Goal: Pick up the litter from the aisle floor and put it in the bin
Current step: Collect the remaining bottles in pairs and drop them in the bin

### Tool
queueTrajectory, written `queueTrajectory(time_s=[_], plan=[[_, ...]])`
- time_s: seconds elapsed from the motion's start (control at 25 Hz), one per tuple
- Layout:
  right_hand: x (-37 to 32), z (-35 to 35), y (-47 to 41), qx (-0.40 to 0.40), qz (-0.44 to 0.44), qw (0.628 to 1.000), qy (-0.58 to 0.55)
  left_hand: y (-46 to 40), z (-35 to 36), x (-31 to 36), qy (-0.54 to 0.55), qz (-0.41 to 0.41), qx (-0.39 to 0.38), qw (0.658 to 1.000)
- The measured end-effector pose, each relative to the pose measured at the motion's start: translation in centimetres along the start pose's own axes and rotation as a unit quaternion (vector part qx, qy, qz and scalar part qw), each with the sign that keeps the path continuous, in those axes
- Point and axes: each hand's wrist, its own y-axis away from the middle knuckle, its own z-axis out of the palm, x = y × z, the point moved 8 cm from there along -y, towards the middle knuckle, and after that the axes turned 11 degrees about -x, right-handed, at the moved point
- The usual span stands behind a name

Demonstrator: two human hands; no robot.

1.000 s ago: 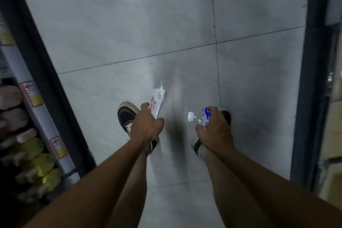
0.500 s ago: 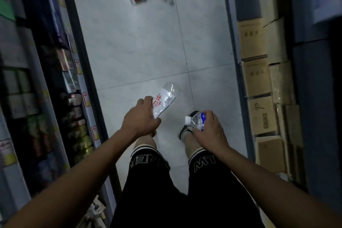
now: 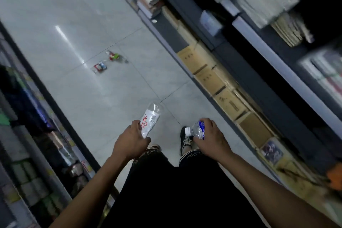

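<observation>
While each hand [image 3: 130, 140] grips a bottle [image 3: 150, 119], litter [image 3: 109, 62], seemingly bottles, lies ahead.

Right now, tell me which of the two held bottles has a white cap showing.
The blue-labelled bottle in the right hand: its white cap points left. The red-lettered bottle in the left hand shows none.

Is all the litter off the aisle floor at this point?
No: two pieces of litter, one red and blue and one red and green, lie on the floor tiles farther down the aisle.
</observation>
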Motion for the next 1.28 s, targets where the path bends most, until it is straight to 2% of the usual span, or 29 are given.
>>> queueTrajectory(time_s=[0.2,0.4,0.6,0.76,0.84,0.92,1.04,1.16,1.28], plan=[[5.1,2.5,8.7,0.132,0.101,0.972,-0.167,0.3,0.4,1.7,-0.123,0.078,-0.044,0.988],[12.3,8.6,20.6,0.258,0.222,0.895,-0.289,1.3,5.8,8.0,-0.264,0.173,-0.115,0.942],[19.1,18.3,33.8,0.35,0.34,0.775,-0.401,7.6,17.4,17.3,-0.383,0.312,-0.196,0.847],[22.8,27.1,43.7,0.406,0.407,0.663,-0.48,16.1,29.1,23.3,-0.451,0.424,-0.22,0.754],[24.4,31.4,47.8,0.423,0.431,0.61,-0.513,20.4,35.6,25.0,-0.491,0.472,-0.235,0.693],[26.0,34.8,50.7,0.437,0.442,0.574,-0.533,23.7,41.3,26.0,-0.53,0.487,-0.251,0.647],[28.7,38.5,54.1,0.447,0.45,0.533,-0.56,26.9,48.4,26.7,-0.571,0.471,-0.271,0.615],[32.3,39.6,57.0,0.456,0.446,0.518,-0.571,28.1,52.5,27.0,-0.596,0.442,-0.284,0.607],[37.1,38.6,59.7,0.461,0.437,0.519,-0.571,28.0,54.8,28.1,-0.601,0.42,-0.289,0.615]])
